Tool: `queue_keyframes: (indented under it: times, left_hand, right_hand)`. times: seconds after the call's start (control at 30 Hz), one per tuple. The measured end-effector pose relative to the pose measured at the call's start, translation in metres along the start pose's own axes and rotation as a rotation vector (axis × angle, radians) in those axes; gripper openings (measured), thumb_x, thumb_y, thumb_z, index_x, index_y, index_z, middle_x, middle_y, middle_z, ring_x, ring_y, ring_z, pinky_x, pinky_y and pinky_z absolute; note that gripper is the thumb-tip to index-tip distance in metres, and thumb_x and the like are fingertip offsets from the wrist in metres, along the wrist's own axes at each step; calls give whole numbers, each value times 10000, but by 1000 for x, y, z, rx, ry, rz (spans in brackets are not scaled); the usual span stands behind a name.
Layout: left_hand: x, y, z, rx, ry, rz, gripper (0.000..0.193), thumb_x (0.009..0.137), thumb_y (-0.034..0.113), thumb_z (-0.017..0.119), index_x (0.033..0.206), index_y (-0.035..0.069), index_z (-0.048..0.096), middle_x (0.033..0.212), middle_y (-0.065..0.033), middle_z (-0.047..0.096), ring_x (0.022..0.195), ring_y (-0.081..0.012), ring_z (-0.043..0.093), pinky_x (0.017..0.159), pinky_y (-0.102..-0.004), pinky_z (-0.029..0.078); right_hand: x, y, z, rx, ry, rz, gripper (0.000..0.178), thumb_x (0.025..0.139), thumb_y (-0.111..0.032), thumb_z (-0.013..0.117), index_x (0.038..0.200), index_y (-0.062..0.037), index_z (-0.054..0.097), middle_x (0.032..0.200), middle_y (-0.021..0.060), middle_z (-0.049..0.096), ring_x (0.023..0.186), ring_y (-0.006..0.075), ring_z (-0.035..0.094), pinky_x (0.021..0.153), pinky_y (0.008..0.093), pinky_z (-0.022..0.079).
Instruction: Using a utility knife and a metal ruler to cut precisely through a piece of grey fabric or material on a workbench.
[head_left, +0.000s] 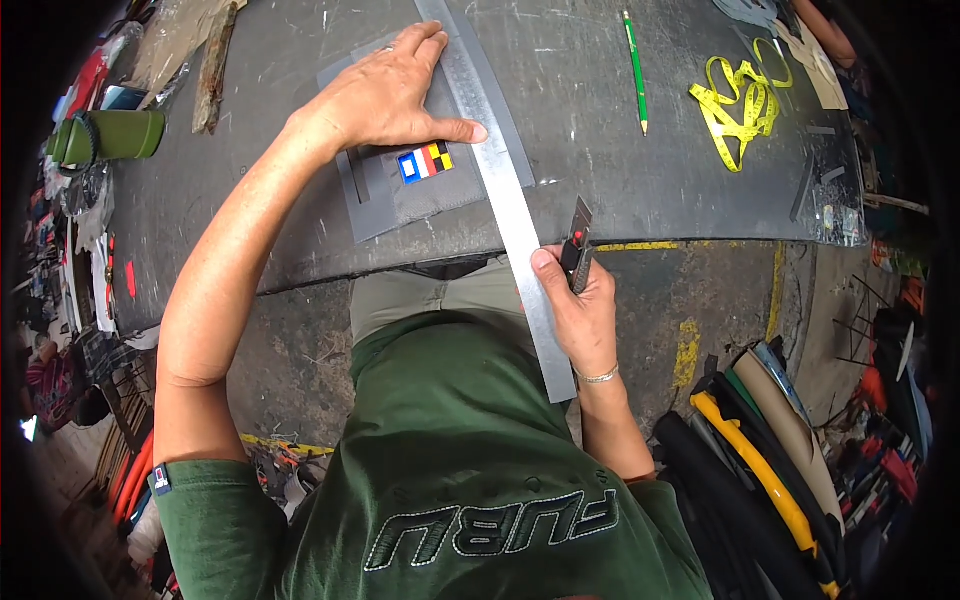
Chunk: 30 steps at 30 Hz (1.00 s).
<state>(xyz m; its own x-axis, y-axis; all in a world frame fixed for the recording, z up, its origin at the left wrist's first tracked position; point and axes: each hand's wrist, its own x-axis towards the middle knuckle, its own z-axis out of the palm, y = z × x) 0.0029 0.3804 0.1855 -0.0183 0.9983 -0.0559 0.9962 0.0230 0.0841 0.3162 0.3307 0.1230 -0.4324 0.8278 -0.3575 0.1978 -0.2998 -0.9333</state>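
Note:
A long metal ruler [512, 205] lies slantwise over a grey sheet piece [440, 205] on the dark table, its near end sticking out past the table edge over my lap. My left hand [385, 95] is open, pressing thumb and fingertips down on the ruler. Just below that palm a small patch of colourful flags [426, 163] sits on the grey piece. In my right hand [585, 310] is a black utility knife [578, 245], closed in the fingers with its blade out and pointing up. The right thumb rests against the ruler's edge.
On the table [590, 120] lie a green pencil [636, 75] and a tangled yellow measuring tape [738, 110]. A green cylindrical container [120, 135] stands at the left. Rolls of material [755, 465] lean at the lower right. Another person's arm [828, 32] shows at the far right.

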Motion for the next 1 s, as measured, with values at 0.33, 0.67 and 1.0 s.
queue_keyframes:
  times: [0.33,0.67,1.0]
  left_hand:
    - [-1,4,5,93,-24,-34,1411,617,909,720,1516,-120,369,1582,-300,361,1420,-449,464,1188,-486,425]
    - [0,2,6,30,-21,-33,1437,589,907,731,1523,-117,353,1602,-292,332,1446,-446,430,1205,-496,404]
    - [0,2,4,-47,5,8,1419,609,862,776,1479,-180,367,1546,-367,360,1425,-479,439,1208,-466,395]
  right_hand:
    - [-1,1,1,37,13,5,266,1001,-252,729,1033,11,706,747,47,700,622,119,662,564,275,529]
    - [0,0,2,61,17,26,284,996,-264,735,1024,18,717,761,57,709,640,127,678,573,275,530]
    - [0,1,1,55,12,26,285,1003,-256,727,1020,29,716,780,52,707,663,131,689,593,275,533]
